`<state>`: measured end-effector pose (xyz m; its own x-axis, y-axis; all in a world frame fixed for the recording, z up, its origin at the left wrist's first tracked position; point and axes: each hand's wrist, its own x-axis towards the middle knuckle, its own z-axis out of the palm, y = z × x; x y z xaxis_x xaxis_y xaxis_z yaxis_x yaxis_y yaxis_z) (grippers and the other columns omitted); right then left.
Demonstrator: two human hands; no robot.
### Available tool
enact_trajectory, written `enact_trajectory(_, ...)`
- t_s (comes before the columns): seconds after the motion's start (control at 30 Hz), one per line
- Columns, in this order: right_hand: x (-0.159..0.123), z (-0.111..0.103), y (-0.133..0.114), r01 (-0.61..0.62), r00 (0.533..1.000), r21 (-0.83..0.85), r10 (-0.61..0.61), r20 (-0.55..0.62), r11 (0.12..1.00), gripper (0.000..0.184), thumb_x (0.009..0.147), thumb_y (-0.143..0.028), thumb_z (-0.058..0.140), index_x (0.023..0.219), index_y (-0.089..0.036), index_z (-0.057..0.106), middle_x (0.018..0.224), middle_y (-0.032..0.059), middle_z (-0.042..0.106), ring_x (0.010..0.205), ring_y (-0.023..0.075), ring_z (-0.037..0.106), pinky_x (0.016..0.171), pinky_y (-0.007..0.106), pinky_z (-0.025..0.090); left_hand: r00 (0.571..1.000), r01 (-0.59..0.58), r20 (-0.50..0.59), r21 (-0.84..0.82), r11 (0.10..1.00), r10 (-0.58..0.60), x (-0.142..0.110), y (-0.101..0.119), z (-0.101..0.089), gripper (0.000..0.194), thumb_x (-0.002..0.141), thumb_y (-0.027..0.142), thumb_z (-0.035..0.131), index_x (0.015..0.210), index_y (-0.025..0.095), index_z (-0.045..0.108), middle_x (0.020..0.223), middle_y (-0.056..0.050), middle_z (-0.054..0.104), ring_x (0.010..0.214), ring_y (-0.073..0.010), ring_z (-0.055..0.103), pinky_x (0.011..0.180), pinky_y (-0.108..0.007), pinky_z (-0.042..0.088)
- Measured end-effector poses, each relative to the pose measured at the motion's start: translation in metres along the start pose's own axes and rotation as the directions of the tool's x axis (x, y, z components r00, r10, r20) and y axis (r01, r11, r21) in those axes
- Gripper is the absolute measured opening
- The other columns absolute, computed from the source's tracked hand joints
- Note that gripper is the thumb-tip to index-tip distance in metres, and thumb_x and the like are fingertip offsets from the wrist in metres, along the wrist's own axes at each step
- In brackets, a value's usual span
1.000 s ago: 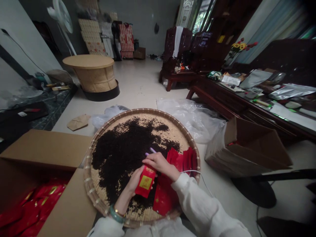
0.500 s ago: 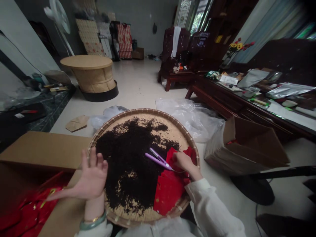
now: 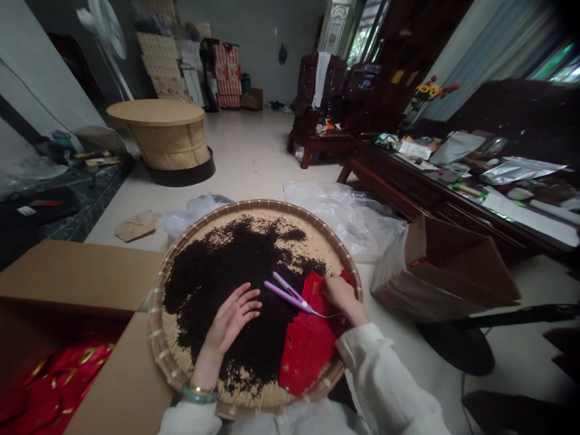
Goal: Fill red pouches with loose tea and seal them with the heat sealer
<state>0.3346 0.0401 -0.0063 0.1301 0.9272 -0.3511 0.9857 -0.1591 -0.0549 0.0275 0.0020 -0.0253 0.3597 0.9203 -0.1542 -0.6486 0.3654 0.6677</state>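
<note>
A round bamboo tray (image 3: 159, 338) sits before me, spread with dark, dry loose leaves that look like tea (image 3: 203, 272). Above the leaves hovers my left hand (image 3: 232, 319), fingers spread and holding nothing. My right hand (image 3: 341, 296) is at the tray's right side, its fingers bent and pinched on a red packet (image 3: 315, 287); the fingertips are partly hidden. More flat red packets (image 3: 306, 356) lie stacked below it. Between the hands, a small purple flat iron (image 3: 290, 296) with a thin cord rests with its jaws apart on the leaves and packets.
An open carton (image 3: 131, 374) at my left holds red-and-gold packets (image 3: 58, 374). To the right stands another open carton (image 3: 408, 272). Clear plastic sheeting (image 3: 344, 217) lies behind the tray. A cluttered dark wooden table (image 3: 408, 181) is at the right, a round woven stand (image 3: 172, 142) farther left.
My left hand has swung right, from over the left carton's edge to above the leaves. My right hand stays at the red packets.
</note>
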Motion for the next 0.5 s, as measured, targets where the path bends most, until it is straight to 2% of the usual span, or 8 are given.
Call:
enact_trajectory(0.17,0.001,0.0029,0.0029,0.021,1.0,0.024,-0.021,0.022,0.999,0.02,0.074,-0.021,0.067,0.093,-0.016,0.07,0.095,0.0144,0.07,0.094,0.0264,0.066,0.065,0.026,0.045,1.0,0.008,-0.021,-0.003,1.0,-0.008,0.0019,-0.0017,-0.0027,0.049,0.076,0.035,0.073,0.12,0.019,0.06,0.118,-0.015,0.065,0.094,-0.0258,0.064,0.08,-0.036,0.051)
enact_trajectory(0.4,-0.0031,0.0011,0.0068,0.097,0.995,0.112,-0.096,-0.011,0.989,0.016,0.077,-0.012,0.058,0.082,-0.016,0.072,0.08,0.009,0.072,0.081,0.0194,0.067,0.067,0.023,0.042,0.998,0.027,-0.051,0.006,1.0,-0.027,0.003,-0.0039,-0.0024,0.044,0.077,0.032,0.072,0.118,0.017,0.062,0.115,-0.015,0.067,0.092,-0.0256,0.065,0.079,-0.036,0.051)
enact_trajectory(0.5,-0.0061,-0.0046,0.0093,0.142,0.99,0.141,-0.138,-0.041,0.98,0.018,0.076,-0.011,0.057,0.082,-0.018,0.072,0.081,0.0068,0.072,0.082,0.0186,0.065,0.07,0.023,0.042,0.997,0.031,-0.064,0.012,0.999,-0.03,0.0026,-0.0038,-0.0025,0.044,0.076,0.031,0.072,0.117,0.017,0.062,0.115,-0.015,0.068,0.091,-0.0252,0.066,0.078,-0.035,0.051)
